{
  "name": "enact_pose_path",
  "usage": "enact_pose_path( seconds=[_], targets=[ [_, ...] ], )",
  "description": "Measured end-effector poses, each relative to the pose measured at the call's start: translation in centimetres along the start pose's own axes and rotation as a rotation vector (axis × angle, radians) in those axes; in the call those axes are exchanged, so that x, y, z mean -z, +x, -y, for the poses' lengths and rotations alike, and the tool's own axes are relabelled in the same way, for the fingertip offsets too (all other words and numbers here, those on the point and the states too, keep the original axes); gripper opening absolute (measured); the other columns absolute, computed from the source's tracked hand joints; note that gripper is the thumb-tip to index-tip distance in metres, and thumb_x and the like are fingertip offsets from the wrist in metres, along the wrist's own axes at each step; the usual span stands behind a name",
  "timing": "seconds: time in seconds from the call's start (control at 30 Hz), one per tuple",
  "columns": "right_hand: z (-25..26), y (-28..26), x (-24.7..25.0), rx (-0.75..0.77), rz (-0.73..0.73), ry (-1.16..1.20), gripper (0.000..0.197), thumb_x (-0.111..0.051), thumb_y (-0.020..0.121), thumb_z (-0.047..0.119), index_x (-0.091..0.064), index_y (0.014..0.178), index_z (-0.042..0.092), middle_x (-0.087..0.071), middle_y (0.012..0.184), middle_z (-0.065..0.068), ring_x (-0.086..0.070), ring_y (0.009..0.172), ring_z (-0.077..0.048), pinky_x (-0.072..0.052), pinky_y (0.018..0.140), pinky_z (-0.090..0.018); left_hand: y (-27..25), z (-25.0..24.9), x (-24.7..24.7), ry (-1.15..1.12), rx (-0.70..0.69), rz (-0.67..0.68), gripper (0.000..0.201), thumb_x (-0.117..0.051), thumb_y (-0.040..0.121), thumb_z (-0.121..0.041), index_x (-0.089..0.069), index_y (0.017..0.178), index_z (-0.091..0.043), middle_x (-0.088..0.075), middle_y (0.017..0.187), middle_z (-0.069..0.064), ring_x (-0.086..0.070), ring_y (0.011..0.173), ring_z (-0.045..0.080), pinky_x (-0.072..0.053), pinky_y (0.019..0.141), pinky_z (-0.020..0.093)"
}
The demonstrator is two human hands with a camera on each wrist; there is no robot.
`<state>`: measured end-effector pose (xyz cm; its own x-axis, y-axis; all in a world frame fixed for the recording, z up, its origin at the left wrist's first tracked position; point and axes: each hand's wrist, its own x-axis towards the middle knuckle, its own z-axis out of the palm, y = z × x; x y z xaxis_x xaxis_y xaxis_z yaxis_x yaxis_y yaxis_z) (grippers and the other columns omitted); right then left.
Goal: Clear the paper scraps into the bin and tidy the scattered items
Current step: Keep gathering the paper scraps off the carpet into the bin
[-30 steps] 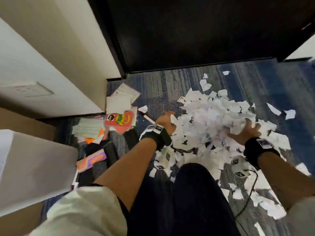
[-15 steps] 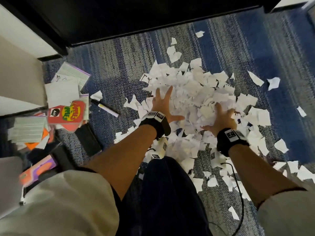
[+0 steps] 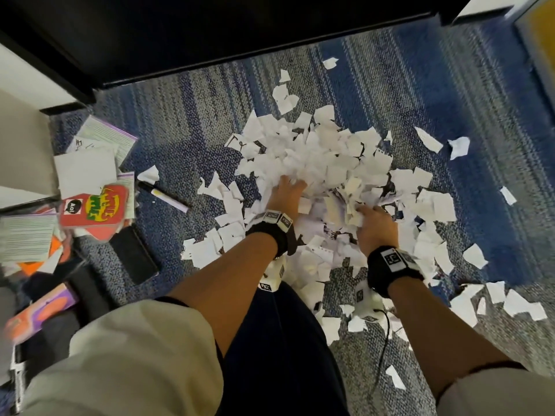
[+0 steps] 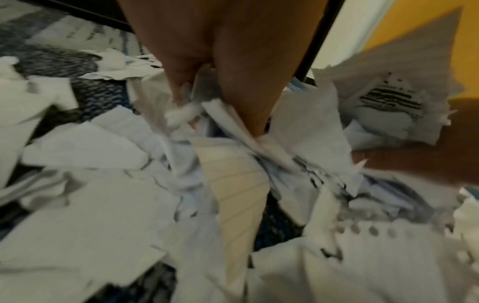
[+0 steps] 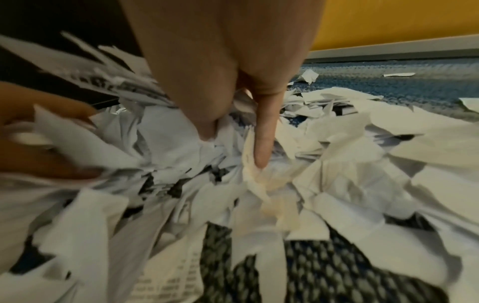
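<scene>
A heap of white paper scraps (image 3: 330,163) lies on the blue and grey carpet in front of me. My left hand (image 3: 285,192) digs into the heap's near left side, its fingers buried and curled round scraps (image 4: 233,127). My right hand (image 3: 374,220) grips a bunch of scraps on the near right side, with an index finger (image 5: 261,143) pressed down into them (image 5: 181,143). The two hands are close together with scraps bunched between them. Loose scraps (image 3: 456,145) lie scattered around the heap. No bin shows.
At the left lie a red card box (image 3: 93,208), a marker (image 3: 163,196), a black flat object (image 3: 133,255), notepads (image 3: 90,166), lined cards (image 3: 24,238) and an orange and purple box (image 3: 39,313). A dark door (image 3: 210,31) stands behind. A cable (image 3: 384,340) trails by my knee.
My hands went from lying flat and spread on the heap to closer together, fingers dug in and curled round scraps. The head view has tilted down.
</scene>
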<state>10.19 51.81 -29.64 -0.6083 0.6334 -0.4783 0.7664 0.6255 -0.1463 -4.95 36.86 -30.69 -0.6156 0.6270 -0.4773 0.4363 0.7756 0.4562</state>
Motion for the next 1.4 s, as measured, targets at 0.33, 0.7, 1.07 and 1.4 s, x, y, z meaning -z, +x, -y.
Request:
enact_pose_path(
  seconds=[0.33, 0.7, 1.07, 1.4],
  targets=[
    [0.0, -1.1, 5.9, -0.062, 0.04, 0.218, 0.04, -0.054, 0.097, 0.037, -0.066, 0.111, 0.0, -0.067, 0.108, -0.023, -0.062, 0.1, -0.039, -0.049, 0.081, -0.038, -5.8, 0.1, 6.4, -0.149, 0.137, -0.161, 0.039, -0.053, 0.097, -0.029, -0.054, 0.133, -0.014, -0.059, 0.13, 0.016, -0.051, 0.122, 0.035, -0.042, 0.097, 0.036],
    [-0.9, -7.4, 11.1, -0.084, -0.095, 0.488, 0.044, -0.067, 0.092, 0.03, -0.058, 0.121, -0.003, -0.062, 0.12, -0.022, -0.058, 0.111, -0.038, -0.047, 0.089, -0.04, -11.6, -2.8, 11.0, -0.295, 0.158, -0.311, 0.052, -0.055, 0.093, -0.051, -0.063, 0.125, -0.011, -0.062, 0.128, 0.013, -0.055, 0.12, 0.032, -0.041, 0.096, 0.034],
    [0.9, -11.0, 13.0, -0.13, -0.089, 0.614, 0.058, -0.071, 0.089, 0.027, -0.052, 0.131, -0.009, -0.061, 0.124, -0.022, -0.059, 0.102, -0.03, -0.046, 0.082, -0.031, -17.7, -3.2, 15.3, -0.306, -0.005, -0.421, 0.046, -0.051, 0.095, -0.051, -0.057, 0.073, -0.011, -0.061, 0.08, 0.009, -0.061, 0.084, 0.033, -0.047, 0.072, 0.038],
    [13.6, -16.9, 18.1, 0.166, -0.046, 1.128, 0.043, -0.074, 0.085, 0.034, -0.064, 0.118, 0.009, -0.073, 0.099, -0.006, -0.072, 0.077, -0.019, -0.057, 0.065, -0.028, -25.5, 1.6, 22.5, -0.611, 0.008, -0.696, 0.047, -0.054, 0.094, -0.049, -0.053, 0.066, -0.012, -0.056, 0.071, 0.009, -0.053, 0.073, 0.026, -0.033, 0.065, 0.032]
  ],
)
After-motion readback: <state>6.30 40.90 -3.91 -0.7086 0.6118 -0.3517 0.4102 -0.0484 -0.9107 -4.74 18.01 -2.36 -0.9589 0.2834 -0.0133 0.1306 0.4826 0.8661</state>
